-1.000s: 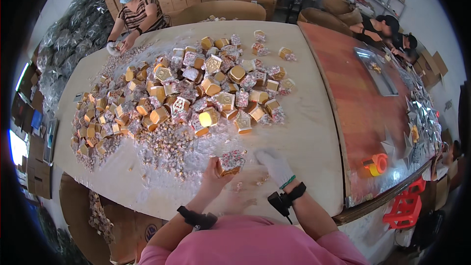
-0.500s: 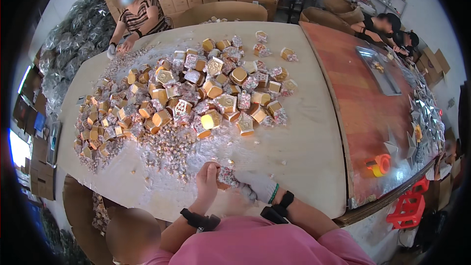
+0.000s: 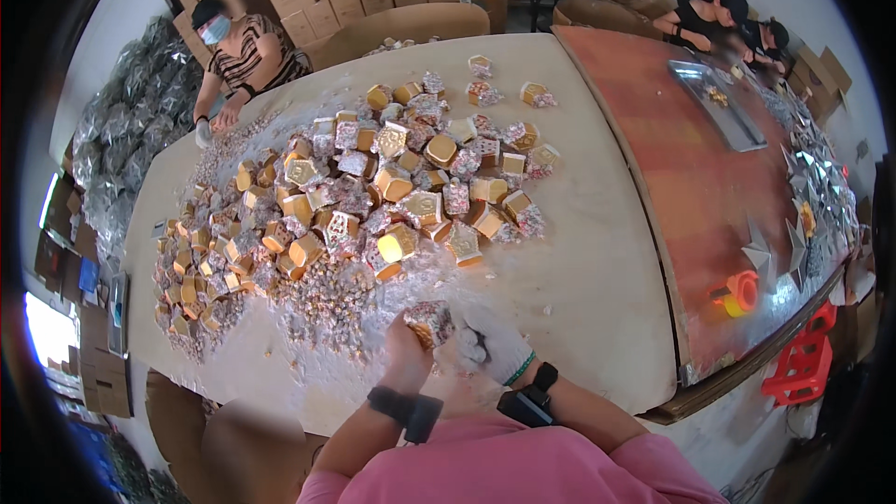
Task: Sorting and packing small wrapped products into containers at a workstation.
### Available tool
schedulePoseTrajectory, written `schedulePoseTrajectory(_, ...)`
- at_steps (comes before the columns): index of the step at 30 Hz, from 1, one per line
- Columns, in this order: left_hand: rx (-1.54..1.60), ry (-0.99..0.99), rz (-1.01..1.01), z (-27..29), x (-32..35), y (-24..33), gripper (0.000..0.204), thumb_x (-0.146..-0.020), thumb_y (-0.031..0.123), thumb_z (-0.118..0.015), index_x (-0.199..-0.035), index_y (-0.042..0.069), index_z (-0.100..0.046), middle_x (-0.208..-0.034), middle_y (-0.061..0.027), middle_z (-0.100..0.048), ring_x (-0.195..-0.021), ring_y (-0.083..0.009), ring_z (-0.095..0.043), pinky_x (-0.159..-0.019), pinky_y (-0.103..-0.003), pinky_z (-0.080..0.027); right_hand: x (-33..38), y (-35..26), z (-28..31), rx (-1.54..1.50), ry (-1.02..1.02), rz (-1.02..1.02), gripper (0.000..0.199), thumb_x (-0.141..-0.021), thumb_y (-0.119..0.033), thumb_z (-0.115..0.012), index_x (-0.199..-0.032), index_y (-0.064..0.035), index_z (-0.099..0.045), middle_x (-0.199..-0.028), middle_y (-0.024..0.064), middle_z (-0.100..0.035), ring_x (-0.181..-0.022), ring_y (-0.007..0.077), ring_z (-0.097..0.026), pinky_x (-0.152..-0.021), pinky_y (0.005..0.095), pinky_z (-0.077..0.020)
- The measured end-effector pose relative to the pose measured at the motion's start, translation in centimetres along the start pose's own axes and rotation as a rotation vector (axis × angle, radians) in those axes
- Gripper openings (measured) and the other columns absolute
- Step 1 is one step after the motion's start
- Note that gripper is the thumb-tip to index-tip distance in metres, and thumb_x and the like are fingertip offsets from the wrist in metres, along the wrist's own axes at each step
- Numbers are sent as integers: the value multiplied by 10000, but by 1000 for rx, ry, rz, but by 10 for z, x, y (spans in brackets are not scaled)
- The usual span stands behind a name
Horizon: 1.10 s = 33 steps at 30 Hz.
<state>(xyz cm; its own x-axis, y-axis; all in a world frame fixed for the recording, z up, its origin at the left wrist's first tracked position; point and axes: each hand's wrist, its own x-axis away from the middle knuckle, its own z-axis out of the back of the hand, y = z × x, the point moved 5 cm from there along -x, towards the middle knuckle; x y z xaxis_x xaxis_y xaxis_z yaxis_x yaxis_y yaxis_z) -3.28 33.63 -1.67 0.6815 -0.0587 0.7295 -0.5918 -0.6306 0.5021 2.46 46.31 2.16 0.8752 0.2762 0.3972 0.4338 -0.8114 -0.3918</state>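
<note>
My bare left hand [image 3: 407,355] grips a small toy house [image 3: 431,322] with tan walls and a roof coated in red-and-white bits. Close to its right side is my right hand [image 3: 493,350], in a white knit glove with grey fingertips. Those gloved fingers are curled, and whatever they hold, if anything, cannot be made out. Beyond both hands, a big heap of similar small houses [image 3: 392,184] covers the middle of the pale table [image 3: 597,280]. Loose crumb-like bits [image 3: 327,303] and white powder lie between the heap and my hands.
A masked co-worker [image 3: 245,56] works at the far left corner. Adjoining on the right is a reddish table [image 3: 653,149] with a metal tray [image 3: 717,103], an orange tape dispenser [image 3: 737,294] and silver stars [image 3: 812,205]. Two people sit beyond it. A red stool [image 3: 801,364] stands lower right.
My left hand has turned and raised the small house, showing more of its tan side. My gloved right hand has drawn slightly away from it. The whole view has shifted a little.
</note>
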Motion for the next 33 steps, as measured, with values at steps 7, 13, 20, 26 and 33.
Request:
schedulePoseTrajectory(7, -429, -342, -343, 4, -43, 42, 333, -855, 181, -554, -1149, 27, -529, -952, -110, -613, -847, -212, -614, -758, -351, -517, -5, -23, 33, 52, -62, 184, 126, -885, -193, -584, -843, -85, -535, -761, -5, -528, -655, 119, -519, -600, 287, -439)
schedulePoseTrajectory(13, -1402, 66, -635, -28, -85, 112, 754, -740, 377, -695, -1276, -70, -409, -1114, -243, -580, -1000, -307, -601, -842, -380, -483, -11, -10, 76, -43, -48, 163, 159, -863, -186, -615, -961, -62, -597, -923, 49, -610, -797, 198, -597, -749, 378, -495)
schedulePoseTrajectory(20, -1512, 107, -653, -49, -122, 115, 652, -673, 459, -715, -967, -113, -606, -933, -268, -648, -908, -361, -634, -798, -403, -486, -6, -3, 73, -138, -18, 65, 179, -891, -249, -600, -924, -73, -597, -871, 47, -613, -751, 195, -602, -730, 382, -505)
schedulePoseTrajectory(26, -1282, -103, -588, -13, -102, 103, 283, -723, 205, -689, -866, -30, -620, -712, -72, -608, -588, -143, -529, -519, -301, -427, 3, -14, 83, 101, 69, 109, 159, -906, -241, -573, -861, -88, -566, -790, 19, -552, -684, 140, -531, -676, 325, -463)
schedulePoseTrajectory(33, -1119, -314, -460, 20, 6, 72, 523, -732, 39, -633, -1228, -13, -473, -973, -75, -605, -654, -100, -573, -529, -227, -466, -15, -17, 67, 318, 107, -25, 315, -892, -407, -583, -829, -99, -555, -594, -19, -439, -482, 100, -425, -460, 289, -400)
